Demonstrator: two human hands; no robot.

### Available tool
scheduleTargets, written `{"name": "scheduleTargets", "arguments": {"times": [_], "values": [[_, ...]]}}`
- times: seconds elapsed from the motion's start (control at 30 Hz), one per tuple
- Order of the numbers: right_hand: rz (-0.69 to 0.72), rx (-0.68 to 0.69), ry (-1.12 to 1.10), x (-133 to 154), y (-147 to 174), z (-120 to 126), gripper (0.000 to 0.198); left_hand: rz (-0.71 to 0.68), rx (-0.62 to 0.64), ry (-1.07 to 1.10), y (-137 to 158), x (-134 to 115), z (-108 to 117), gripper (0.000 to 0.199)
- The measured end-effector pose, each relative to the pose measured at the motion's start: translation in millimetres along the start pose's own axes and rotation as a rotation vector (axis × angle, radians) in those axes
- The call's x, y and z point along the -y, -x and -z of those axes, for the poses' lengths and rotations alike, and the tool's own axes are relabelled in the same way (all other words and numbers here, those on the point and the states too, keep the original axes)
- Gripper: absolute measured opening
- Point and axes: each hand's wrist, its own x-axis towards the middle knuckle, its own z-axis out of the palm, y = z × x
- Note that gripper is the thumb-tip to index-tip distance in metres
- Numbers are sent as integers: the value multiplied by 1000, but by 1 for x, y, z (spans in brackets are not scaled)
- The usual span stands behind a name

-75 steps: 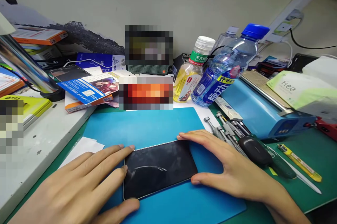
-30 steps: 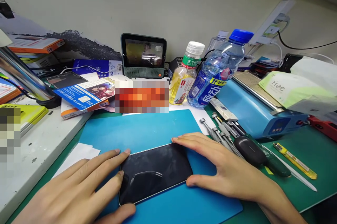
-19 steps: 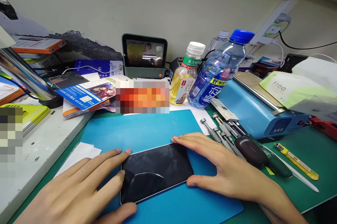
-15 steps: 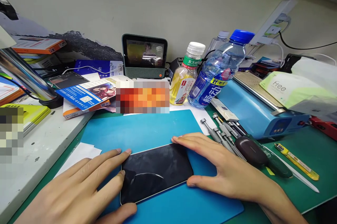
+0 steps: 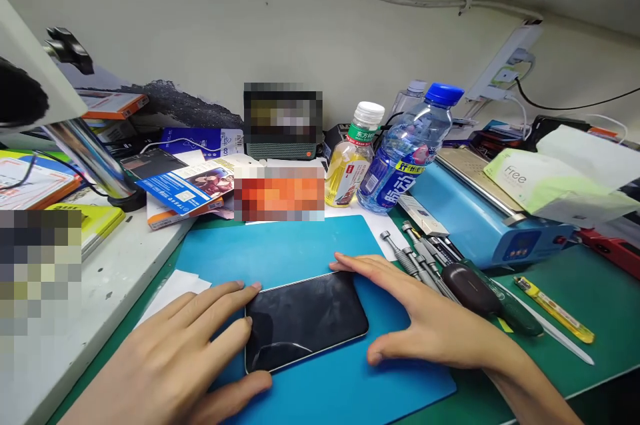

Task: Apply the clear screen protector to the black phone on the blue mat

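Observation:
A black-screened smartphone (image 5: 310,318) lies face up on a blue mat (image 5: 280,248), slightly tilted in my view, with a curved reflection on its glass. My left hand (image 5: 185,348) grips its left end: fingertips rest at the upper left corner and left edge, the thumb at the lower left corner. At the right end, my right hand (image 5: 425,318) is open, its fingers stretched along the top right corner. The right thumb stands apart from the phone's edge, over the mat.
Screwdrivers (image 5: 417,258), a dark oval case (image 5: 470,288), a yellow cutter (image 5: 555,310) and a white stick lie to the right. Behind stand a blue machine (image 5: 465,212), a blue-capped bottle (image 5: 410,152) and a tea bottle (image 5: 350,158). Boxes (image 5: 187,188) and a metal post (image 5: 95,158) are left.
My right thumb has come off the phone's lower right corner and moved outward. The left hand keeps its hold. The camera view has shifted a little.

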Motion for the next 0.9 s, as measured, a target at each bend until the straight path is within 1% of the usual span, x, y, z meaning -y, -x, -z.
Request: {"name": "scheduleTargets", "arguments": {"times": [0.07, 0.1, 0.17, 0.23, 0.3, 0.33, 0.37, 0.47, 0.57, 0.73, 0.9], "values": [[-4, -43, -4, 1, 3, -3, 99, 28, -17, 31, -6, -1, 4, 37], [5, -95, 22, 4, 5, -8, 92, 39, -15, 43, -7, -2, 6, 37], [64, -250, 152, 12, 9, -23, 74, 54, 2, 66, -9, -3, 8, 35], [198, -381, 356, 23, 11, -44, 60, 67, 30, 89, -9, -4, 8, 32], [371, -404, 538, 34, 9, -64, 60, 80, 52, 102, -8, -5, 6, 33], [435, -407, 613, 40, 7, -72, 63, 81, 60, 103, -7, -5, 5, 36], [470, -408, 673, 45, 4, -79, 65, 83, 70, 100, -6, -6, 4, 40], [472, -409, 750, 57, -5, -87, 68, 79, 88, 84, -6, -6, 3, 45], [451, -370, 725, 62, -9, -86, 71, 77, 103, 89, -6, -7, 2, 48], [405, -326, 676, 57, -9, -86, 67, 92, 98, 104, -5, -6, 1, 45], [379, -342, 641, 50, -4, -85, 66, 88, 82, 120, -3, -5, 1, 36]]}}
